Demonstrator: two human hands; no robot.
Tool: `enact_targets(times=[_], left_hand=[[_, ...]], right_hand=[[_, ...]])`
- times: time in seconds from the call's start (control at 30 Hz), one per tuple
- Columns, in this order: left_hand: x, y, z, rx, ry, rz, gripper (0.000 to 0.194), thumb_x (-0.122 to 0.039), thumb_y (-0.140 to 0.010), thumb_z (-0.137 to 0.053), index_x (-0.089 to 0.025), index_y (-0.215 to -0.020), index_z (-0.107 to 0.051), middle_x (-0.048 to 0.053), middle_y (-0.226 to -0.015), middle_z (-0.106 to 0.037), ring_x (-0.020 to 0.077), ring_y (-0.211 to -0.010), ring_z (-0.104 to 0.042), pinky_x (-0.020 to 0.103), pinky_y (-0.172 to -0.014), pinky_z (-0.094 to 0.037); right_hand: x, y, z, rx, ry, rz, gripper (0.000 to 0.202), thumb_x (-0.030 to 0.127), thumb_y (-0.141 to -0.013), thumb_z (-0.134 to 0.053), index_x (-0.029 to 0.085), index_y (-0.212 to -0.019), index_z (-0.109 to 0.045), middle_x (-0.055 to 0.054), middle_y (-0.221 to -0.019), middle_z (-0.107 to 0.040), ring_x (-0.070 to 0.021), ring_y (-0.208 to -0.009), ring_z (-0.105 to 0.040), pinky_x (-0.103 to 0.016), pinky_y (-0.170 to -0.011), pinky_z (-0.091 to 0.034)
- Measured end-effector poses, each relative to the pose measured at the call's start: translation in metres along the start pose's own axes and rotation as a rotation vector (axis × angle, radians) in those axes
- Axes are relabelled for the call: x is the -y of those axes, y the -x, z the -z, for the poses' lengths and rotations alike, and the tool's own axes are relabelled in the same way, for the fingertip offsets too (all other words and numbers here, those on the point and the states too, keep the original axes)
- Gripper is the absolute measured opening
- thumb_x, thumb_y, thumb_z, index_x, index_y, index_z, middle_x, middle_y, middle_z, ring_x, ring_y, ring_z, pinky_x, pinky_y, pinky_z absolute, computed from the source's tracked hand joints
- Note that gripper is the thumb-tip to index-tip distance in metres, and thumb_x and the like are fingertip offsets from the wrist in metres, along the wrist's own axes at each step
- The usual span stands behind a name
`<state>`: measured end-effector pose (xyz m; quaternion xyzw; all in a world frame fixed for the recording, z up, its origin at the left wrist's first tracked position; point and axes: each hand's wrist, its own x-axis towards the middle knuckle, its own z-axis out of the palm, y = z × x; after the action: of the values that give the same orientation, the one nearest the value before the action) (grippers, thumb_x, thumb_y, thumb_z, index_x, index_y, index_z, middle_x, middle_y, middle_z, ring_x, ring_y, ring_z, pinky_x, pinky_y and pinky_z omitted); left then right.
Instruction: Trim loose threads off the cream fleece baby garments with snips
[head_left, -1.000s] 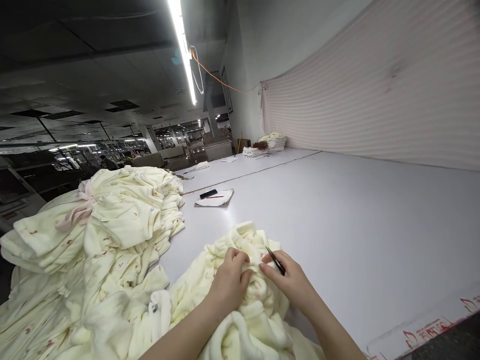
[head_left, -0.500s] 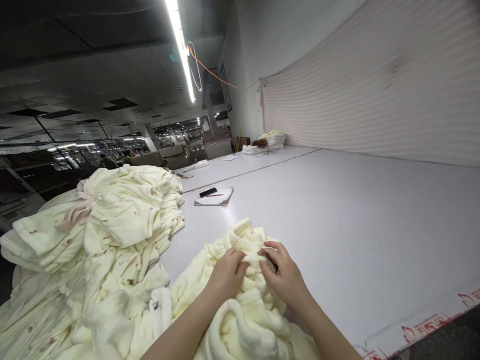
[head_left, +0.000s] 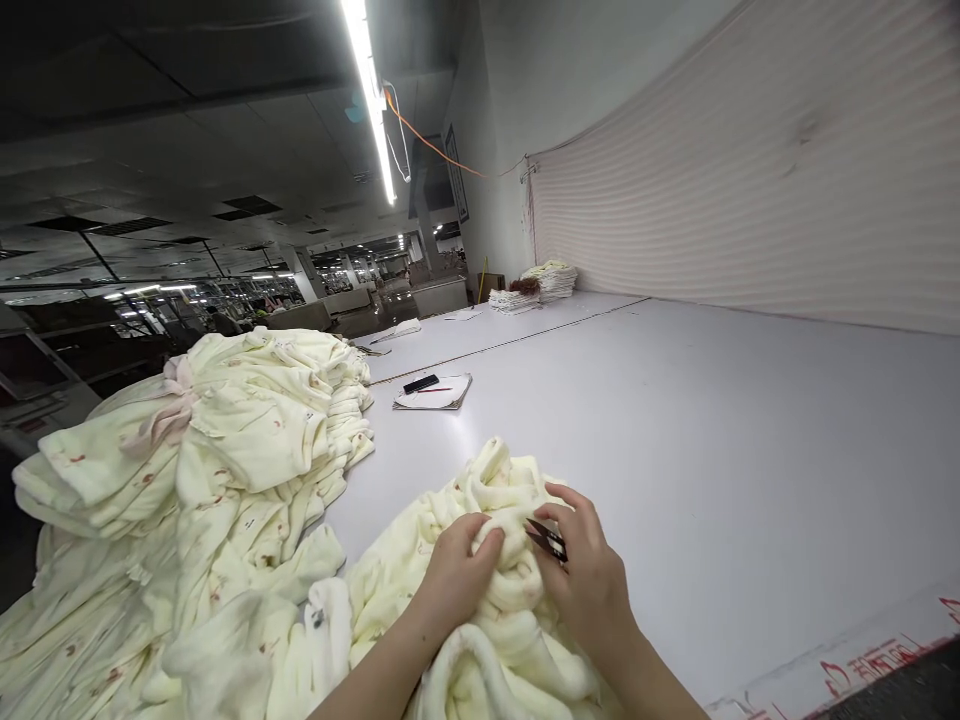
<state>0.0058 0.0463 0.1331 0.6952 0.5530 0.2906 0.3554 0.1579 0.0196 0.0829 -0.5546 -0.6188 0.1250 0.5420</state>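
A bunched pale yellow fleece garment (head_left: 397, 545) lies on the table's near side in front of me. My left hand (head_left: 463, 565) pinches a fold of it between thumb and fingers. Just to the right, my right hand (head_left: 589, 555) holds small dark snips (head_left: 547, 541), whose tip points left at the fabric beside my left fingers. The right fingertips are partly hidden in the folds.
A large heap of similar garments (head_left: 247, 420) fills the left side. Beyond my hands, papers (head_left: 450, 393) lie under a black object (head_left: 421, 384) and a red pen. Folded stacks (head_left: 553, 280) stand at the far end of the white table (head_left: 720, 440), near the striped sheet.
My right hand has shifted slightly right and down and turned, so more of the snips shows. The left hand has moved a little, still pinching the fabric. The view has shifted slightly.
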Motion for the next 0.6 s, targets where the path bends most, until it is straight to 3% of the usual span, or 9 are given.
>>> enact_targets(times=[0.07,0.23,0.37,0.6], left_hand=[[0.001,0.000,0.001,0.012,0.123,0.019,0.029,-0.039,-0.084,-0.046,-0.018,-0.089,-0.064,0.005,-0.092,-0.068,0.0228,-0.090,-0.060,0.030,-0.077,-0.045],[-0.005,0.005,0.004,0.087,0.364,0.104,0.036,-0.044,-0.082,-0.052,-0.017,-0.103,-0.063,0.006,-0.096,-0.069,0.0239,-0.092,-0.062,0.032,-0.079,-0.049],[-0.013,0.012,0.008,0.176,0.537,0.157,0.037,-0.043,-0.083,-0.053,-0.018,-0.108,-0.061,0.004,-0.095,-0.069,0.0220,-0.089,-0.063,0.033,-0.080,-0.050],[-0.019,0.016,0.010,0.219,0.497,0.186,0.040,-0.045,-0.080,-0.056,-0.018,-0.110,-0.061,0.006,-0.103,-0.068,0.0235,-0.097,-0.062,0.034,-0.083,-0.050]], right_hand=[[0.001,0.005,0.004,-0.013,0.095,-0.035,0.017,0.025,-0.082,-0.050,0.025,-0.099,-0.055,-0.010,-0.119,-0.054,-0.0194,-0.072,-0.066,-0.031,-0.055,-0.052],[0.005,0.010,0.014,0.237,0.013,-0.052,0.018,0.036,-0.086,-0.050,0.028,-0.101,-0.057,-0.005,-0.101,-0.059,-0.0193,-0.079,-0.063,-0.028,-0.059,-0.053],[0.004,0.010,0.010,0.177,0.034,-0.046,0.021,0.037,-0.090,-0.044,0.027,-0.101,-0.060,-0.006,-0.096,-0.063,-0.0201,-0.080,-0.063,-0.028,-0.059,-0.051],[0.007,0.006,0.008,0.093,0.029,-0.047,0.025,0.039,-0.091,-0.043,0.026,-0.089,-0.065,-0.006,-0.090,-0.065,-0.0189,-0.073,-0.062,-0.028,-0.057,-0.048]])
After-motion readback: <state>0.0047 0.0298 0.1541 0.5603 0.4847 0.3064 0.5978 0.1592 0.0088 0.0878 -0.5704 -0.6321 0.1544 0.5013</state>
